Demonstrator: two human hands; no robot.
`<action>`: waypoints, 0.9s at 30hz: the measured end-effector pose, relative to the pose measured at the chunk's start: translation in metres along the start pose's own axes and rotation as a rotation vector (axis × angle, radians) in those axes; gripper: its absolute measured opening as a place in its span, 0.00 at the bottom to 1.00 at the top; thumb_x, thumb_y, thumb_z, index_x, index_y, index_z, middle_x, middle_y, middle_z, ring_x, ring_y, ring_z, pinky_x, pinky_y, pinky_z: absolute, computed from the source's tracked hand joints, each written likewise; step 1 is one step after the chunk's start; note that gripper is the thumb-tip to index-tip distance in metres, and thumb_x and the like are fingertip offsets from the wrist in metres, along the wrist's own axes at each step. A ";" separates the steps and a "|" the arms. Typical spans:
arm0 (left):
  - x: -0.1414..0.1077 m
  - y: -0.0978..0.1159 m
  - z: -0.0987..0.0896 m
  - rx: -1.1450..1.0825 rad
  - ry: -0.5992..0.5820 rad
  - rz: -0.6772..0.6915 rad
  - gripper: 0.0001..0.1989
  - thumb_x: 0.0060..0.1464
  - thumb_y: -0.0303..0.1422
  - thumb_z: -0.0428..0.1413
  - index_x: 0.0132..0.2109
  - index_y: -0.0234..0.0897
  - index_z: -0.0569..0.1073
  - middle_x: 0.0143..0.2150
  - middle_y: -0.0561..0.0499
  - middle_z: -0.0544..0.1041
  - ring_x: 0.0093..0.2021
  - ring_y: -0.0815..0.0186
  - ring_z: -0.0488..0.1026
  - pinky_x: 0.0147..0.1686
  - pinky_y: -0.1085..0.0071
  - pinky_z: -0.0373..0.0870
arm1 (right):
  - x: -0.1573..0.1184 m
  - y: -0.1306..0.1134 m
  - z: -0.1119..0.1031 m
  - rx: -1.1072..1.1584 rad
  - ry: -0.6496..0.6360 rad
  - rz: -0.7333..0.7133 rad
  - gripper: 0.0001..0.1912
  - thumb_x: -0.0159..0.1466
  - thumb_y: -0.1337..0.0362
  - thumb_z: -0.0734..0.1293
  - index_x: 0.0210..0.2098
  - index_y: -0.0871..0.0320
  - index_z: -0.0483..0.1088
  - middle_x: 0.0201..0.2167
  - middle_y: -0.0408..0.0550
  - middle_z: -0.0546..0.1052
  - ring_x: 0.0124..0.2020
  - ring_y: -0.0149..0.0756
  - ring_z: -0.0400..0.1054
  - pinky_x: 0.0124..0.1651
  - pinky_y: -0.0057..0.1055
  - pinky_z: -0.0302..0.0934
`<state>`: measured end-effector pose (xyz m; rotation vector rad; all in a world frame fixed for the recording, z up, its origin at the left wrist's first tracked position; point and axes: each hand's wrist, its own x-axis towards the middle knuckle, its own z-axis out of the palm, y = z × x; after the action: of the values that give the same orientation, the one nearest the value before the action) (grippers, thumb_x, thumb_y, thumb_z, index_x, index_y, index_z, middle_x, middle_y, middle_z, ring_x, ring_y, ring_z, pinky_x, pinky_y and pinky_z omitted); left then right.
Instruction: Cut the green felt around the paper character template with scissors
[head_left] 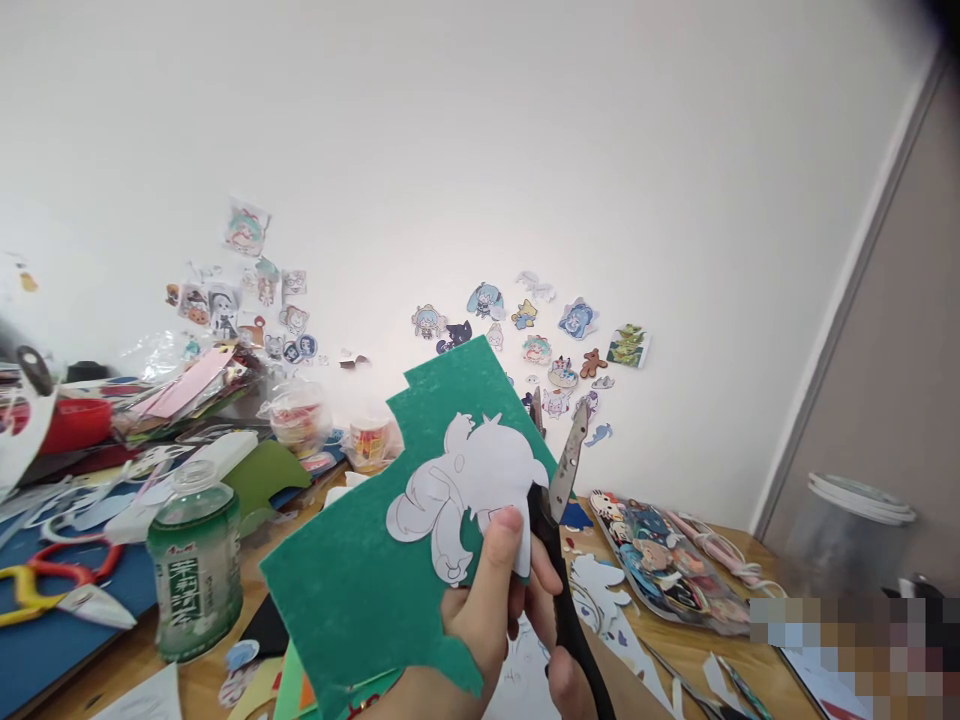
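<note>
between both hands, green felt point(360, 590), scissors point(559, 500) alongside

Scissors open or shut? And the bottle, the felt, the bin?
Scissors: blades open, in right hand.
Felt: held up by left hand, paper shape on it.
Bottle: upright, no cap seen.
Bin: upright, lidded.

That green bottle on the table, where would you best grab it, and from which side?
Grip the green bottle around its labelled body, coming from its right, probably. It stands upright, its cap is narrow, and red scissors and paper scraps crowd its left side.
</note>
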<state>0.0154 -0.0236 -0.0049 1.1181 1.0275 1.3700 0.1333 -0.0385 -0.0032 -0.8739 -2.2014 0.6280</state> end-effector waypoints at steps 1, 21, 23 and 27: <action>0.001 -0.001 0.000 0.004 -0.006 0.000 0.30 0.50 0.54 0.47 0.15 0.34 0.70 0.09 0.55 0.57 0.12 0.74 0.58 0.15 0.79 0.53 | 0.001 -0.002 -0.001 0.006 -0.005 0.001 0.26 0.61 0.41 0.55 0.48 0.52 0.63 0.34 0.49 0.74 0.34 0.42 0.69 0.38 0.35 0.68; -0.003 0.006 -0.001 0.017 0.070 0.077 0.28 0.51 0.52 0.48 0.14 0.37 0.69 0.11 0.55 0.58 0.13 0.72 0.58 0.11 0.77 0.56 | -0.004 0.015 0.006 0.103 0.028 -0.003 0.22 0.61 0.44 0.59 0.49 0.47 0.56 0.40 0.46 0.72 0.38 0.41 0.69 0.39 0.32 0.69; -0.004 0.007 -0.001 0.023 0.067 0.096 0.28 0.52 0.51 0.47 0.14 0.37 0.68 0.11 0.55 0.59 0.12 0.73 0.58 0.11 0.77 0.57 | -0.004 0.022 0.009 0.136 0.036 -0.037 0.22 0.60 0.44 0.59 0.48 0.48 0.55 0.38 0.46 0.71 0.35 0.39 0.69 0.38 0.32 0.69; -0.004 0.010 -0.002 0.024 0.082 0.157 0.27 0.51 0.49 0.49 0.12 0.38 0.64 0.10 0.54 0.60 0.14 0.70 0.62 0.13 0.77 0.60 | -0.002 0.042 0.020 0.083 0.092 -0.052 0.26 0.60 0.40 0.54 0.47 0.52 0.55 0.31 0.46 0.70 0.29 0.38 0.66 0.33 0.33 0.66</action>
<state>0.0120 -0.0280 0.0043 1.1888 1.0347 1.5432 0.1369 -0.0157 -0.0438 -0.7846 -2.0936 0.6368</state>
